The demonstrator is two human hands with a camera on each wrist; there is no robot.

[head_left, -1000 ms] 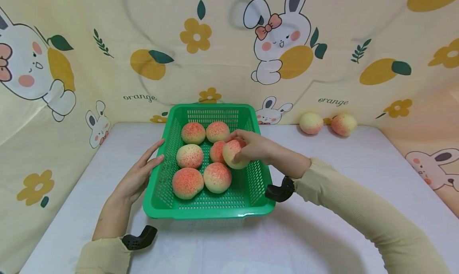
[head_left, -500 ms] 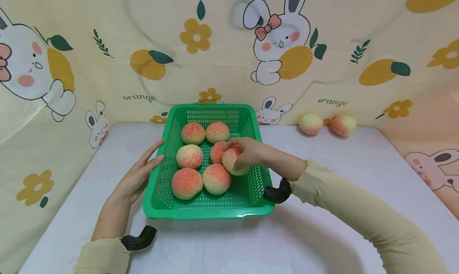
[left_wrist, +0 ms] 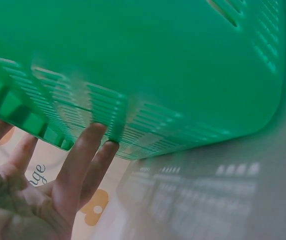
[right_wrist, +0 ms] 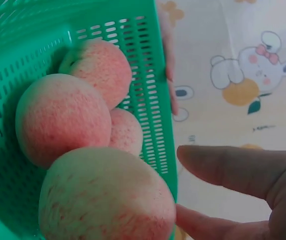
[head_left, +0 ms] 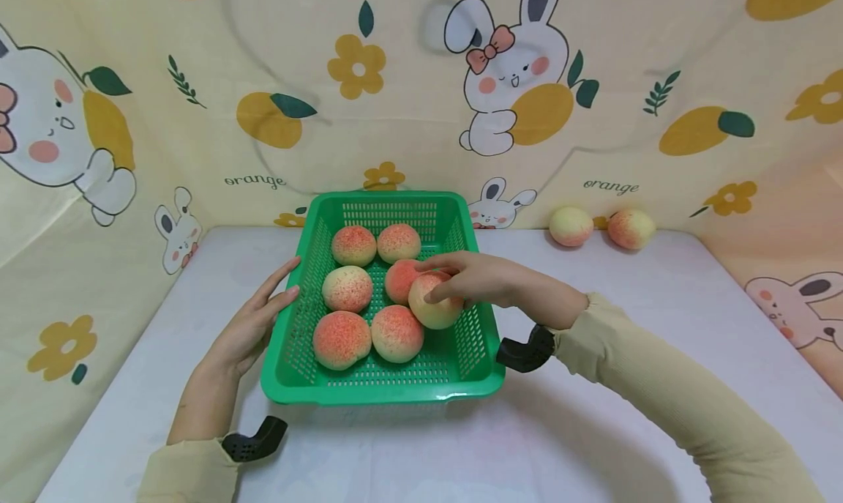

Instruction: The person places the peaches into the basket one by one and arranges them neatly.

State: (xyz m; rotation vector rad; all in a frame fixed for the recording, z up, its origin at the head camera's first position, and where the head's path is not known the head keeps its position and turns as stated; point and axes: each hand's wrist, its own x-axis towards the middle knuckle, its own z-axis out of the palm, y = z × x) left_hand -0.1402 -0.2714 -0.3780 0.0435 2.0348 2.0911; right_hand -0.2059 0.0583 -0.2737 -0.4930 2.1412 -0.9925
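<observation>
With the right hand's [head_left: 484,277] parted, nearly straight fingers touching but not clasping the rightmost peach [head_left: 436,311] inside the green basket [head_left: 382,395], a careless nudge could roll it into neighbouring peaches [head_left: 398,334] (the left hand [head_left: 250,326], fingers spread, merely touches the basket's side).
</observation>
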